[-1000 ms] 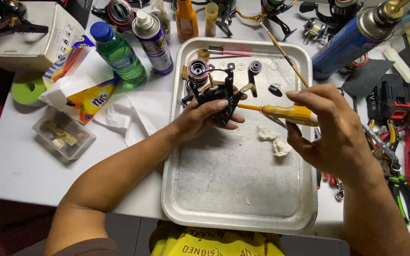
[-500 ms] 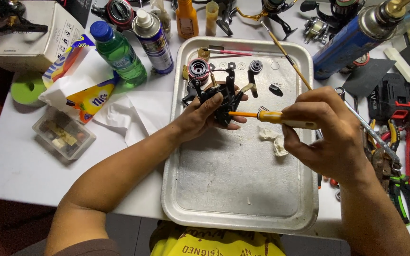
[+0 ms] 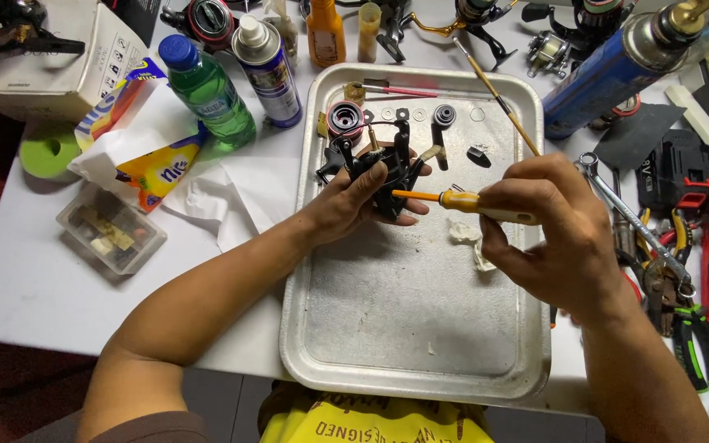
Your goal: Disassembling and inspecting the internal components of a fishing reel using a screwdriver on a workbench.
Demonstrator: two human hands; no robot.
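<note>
Black reel body (image 3: pixel 383 176) gripped in left hand (image 3: pixel 346 205) above tray (image 3: pixel 412 328), right hand (image 3: pixel 547 234) clenched around yellow screwdriver (image 3: pixel 461 201) touching it.

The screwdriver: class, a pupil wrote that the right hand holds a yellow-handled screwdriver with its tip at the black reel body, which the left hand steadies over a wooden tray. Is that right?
Not quite. The tray is metal, silver-coloured, not wooden, as the head view shows. The rest stands: the right hand holds the yellow-handled screwdriver with its tip at the black reel body, which the left hand steadies over the tray.
</note>
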